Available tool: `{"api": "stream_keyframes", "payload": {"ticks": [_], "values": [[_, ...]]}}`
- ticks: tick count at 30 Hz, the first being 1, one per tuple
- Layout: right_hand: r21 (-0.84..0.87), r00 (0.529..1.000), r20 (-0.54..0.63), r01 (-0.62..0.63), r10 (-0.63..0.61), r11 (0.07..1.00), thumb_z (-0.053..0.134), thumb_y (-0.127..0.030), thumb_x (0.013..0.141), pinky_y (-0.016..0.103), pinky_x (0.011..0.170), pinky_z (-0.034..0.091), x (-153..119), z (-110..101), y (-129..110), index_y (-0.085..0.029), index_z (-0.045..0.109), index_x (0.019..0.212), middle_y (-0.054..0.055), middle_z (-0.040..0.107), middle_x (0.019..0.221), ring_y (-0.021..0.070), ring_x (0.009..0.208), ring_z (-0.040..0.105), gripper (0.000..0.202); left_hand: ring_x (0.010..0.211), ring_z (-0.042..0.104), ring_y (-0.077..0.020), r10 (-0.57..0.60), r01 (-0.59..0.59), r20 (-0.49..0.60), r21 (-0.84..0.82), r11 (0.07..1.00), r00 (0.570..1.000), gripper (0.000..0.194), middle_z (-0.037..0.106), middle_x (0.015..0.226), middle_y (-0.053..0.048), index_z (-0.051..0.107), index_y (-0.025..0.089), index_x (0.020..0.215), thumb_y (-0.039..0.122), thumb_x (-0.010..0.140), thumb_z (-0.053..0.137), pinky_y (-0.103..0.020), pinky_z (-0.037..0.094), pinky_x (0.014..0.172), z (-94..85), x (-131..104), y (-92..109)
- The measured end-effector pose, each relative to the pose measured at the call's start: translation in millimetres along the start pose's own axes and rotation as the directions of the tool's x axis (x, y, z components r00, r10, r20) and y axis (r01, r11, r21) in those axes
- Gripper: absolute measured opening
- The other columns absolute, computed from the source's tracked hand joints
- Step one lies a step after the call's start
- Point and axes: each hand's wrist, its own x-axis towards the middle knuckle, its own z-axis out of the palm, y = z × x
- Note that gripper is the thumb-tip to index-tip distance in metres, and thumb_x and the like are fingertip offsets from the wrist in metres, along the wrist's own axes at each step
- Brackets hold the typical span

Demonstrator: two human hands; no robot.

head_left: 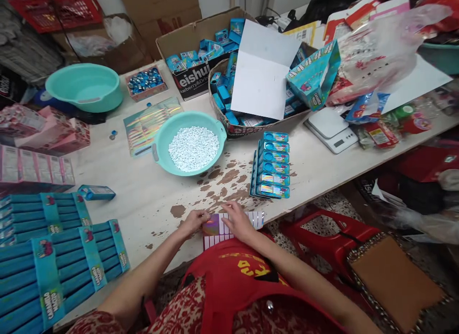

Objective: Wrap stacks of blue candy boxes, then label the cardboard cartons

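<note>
A shiny sheet of labels (211, 228), purple and silver with rows of white-edged strips, lies at the table's front edge against the red apron. My left hand (193, 222) pinches its upper left corner. Over the middle of the sheet is my right hand (238, 223), its fingers apart and bent slightly, thumb close to the strips. Whether a small label sticks to a fingertip is too small to tell. Just beyond stand blue slim tins (274, 167) in stacked rows, the nearest ones bearing shiny labels. A turquoise basin (161, 154) of small white candies sits behind my hands.
Blue packs in bundles (46, 276) fill the left side, near pink boxes (36, 166). At the back are an empty turquoise basin (84, 102), a box of blue lids (145, 83) and cartons of blue tins (193, 80). A white scale (333, 130) and red stool (315, 228) are right.
</note>
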Motion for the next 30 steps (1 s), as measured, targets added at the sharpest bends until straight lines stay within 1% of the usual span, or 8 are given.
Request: {"api": "stream_keyframes", "payload": {"ticks": [4, 8, 12, 19, 23, 25, 28, 30], "values": [[-0.166, 0.969, 0.246, 0.070, -0.027, 0.984, 0.062, -0.014, 0.078, 0.043, 0.092, 0.046, 12.4, 32.7, 7.8, -0.018, 0.051, 0.124, 0.014, 0.053, 0.121, 0.0278, 0.112, 0.048, 0.047, 0.054, 0.038, -0.0101, 0.025, -0.026, -0.121, -0.005, 1.000, 0.992, 0.038, 0.047, 0.054, 0.002, 0.057, 0.013, 0.062, 0.051, 0.065, 0.054, -0.022, 0.027, 0.052, 12.9, 3.5, -4.4], [-0.209, 0.950, 0.308, 0.121, -0.052, 0.970, 0.059, -0.012, 0.080, 0.042, 0.095, 0.044, 5.6, 33.5, 6.9, -0.017, 0.054, 0.119, 0.013, 0.054, 0.124, 0.0268, 0.113, 0.048, 0.040, 0.054, 0.039, -0.0107, 0.013, -0.017, -0.164, -0.018, 1.000, 0.986, 0.032, 0.047, 0.053, 0.002, 0.057, 0.013, 0.062, 0.045, 0.065, 0.051, -0.022, 0.029, 0.053, 12.4, 3.3, -3.4], [-0.181, 0.956, 0.287, 0.109, -0.053, 0.977, 0.065, -0.011, 0.075, 0.041, 0.093, 0.043, 6.6, 26.1, 2.5, -0.017, 0.061, 0.104, 0.013, 0.055, 0.123, 0.0271, 0.112, 0.049, 0.029, 0.054, 0.039, -0.0104, 0.008, -0.011, -0.181, -0.016, 1.000, 0.983, 0.030, 0.047, 0.054, 0.002, 0.054, 0.014, 0.061, 0.044, 0.066, 0.049, -0.022, 0.030, 0.053, 14.2, 5.7, -3.8], [-0.118, 0.979, 0.182, -0.067, 0.088, 0.991, 0.061, -0.014, 0.079, 0.028, 0.064, 0.044, 10.1, 1.4, -15.3, -0.020, 0.059, 0.073, 0.002, 0.064, 0.077, 0.0176, 0.073, 0.058, 0.009, 0.061, 0.049, -0.0162, 0.008, 0.020, -0.217, 0.128, 0.992, 0.976, 0.028, 0.054, 0.059, -0.002, 0.059, 0.014, 0.064, 0.041, 0.070, 0.049, -0.028, 0.037, 0.062, 13.0, 2.1, 6.6], [0.187, 0.974, 0.044, -0.226, 0.222, 0.956, 0.059, -0.022, 0.080, 0.024, 0.056, 0.040, 1.1, -43.5, -34.6, -0.021, 0.055, 0.068, -0.003, 0.059, 0.066, 0.0138, 0.061, 0.054, 0.014, 0.104, 0.051, -0.0240, 0.213, -0.169, -0.275, 0.175, 0.970, 0.938, 0.044, 0.059, 0.110, -0.010, 0.059, 0.018, 0.107, 0.048, 0.079, 0.044, -0.034, 0.040, 0.085, 11.9, -21.7, 43.2], [0.319, 0.963, -0.015, -0.249, 0.268, 0.914, 0.059, -0.026, 0.081, 0.024, 0.055, 0.040, -3.0, -68.4, -45.7, -0.021, 0.055, 0.069, -0.003, 0.058, 0.065, 0.0137, 0.060, 0.053, 0.013, 0.115, 0.045, -0.0233, 0.392, -0.378, -0.129, 0.120, 0.918, 0.911, 0.049, 0.051, 0.127, -0.009, 0.052, 0.022, 0.119, 0.049, 0.078, 0.049, -0.033, 0.040, 0.091, 15.1, -33.2, 70.7], [0.353, 0.936, -0.129, -0.264, 0.326, 0.898, 0.057, -0.029, 0.082, 0.025, 0.055, 0.040, -6.1, -98.7, -57.4, -0.021, 0.056, 0.071, -0.003, 0.058, 0.065, 0.0140, 0.059, 0.052, 0.014, 0.084, 0.056, -0.0174, 0.424, -0.424, 0.138, -0.031, 0.905, 0.895, 0.031, 0.062, 0.090, -0.005, 0.060, 0.017, 0.089, 0.045, 0.078, 0.055, -0.028, 0.045, 0.075, 24.5, -38.9, 113.5], [0.267, 0.902, -0.269, -0.268, 0.338, 0.926, 0.056, -0.030, 0.083, 0.027, 0.060, 0.041, -3.8, -113.2, -57.6, -0.021, 0.057, 0.071, -0.001, 0.059, 0.067, 0.0157, 0.063, 0.052, 0.015, 0.062, 0.051, -0.0122, 0.383, -0.376, 0.180, -0.069, 0.924, 0.906, 0.029, 0.055, 0.064, 0.000, 0.057, 0.015, 0.073, 0.043, 0.081, 0.051, -0.024, 0.042, 0.061, 30.5, -33.2, 140.9]]}}
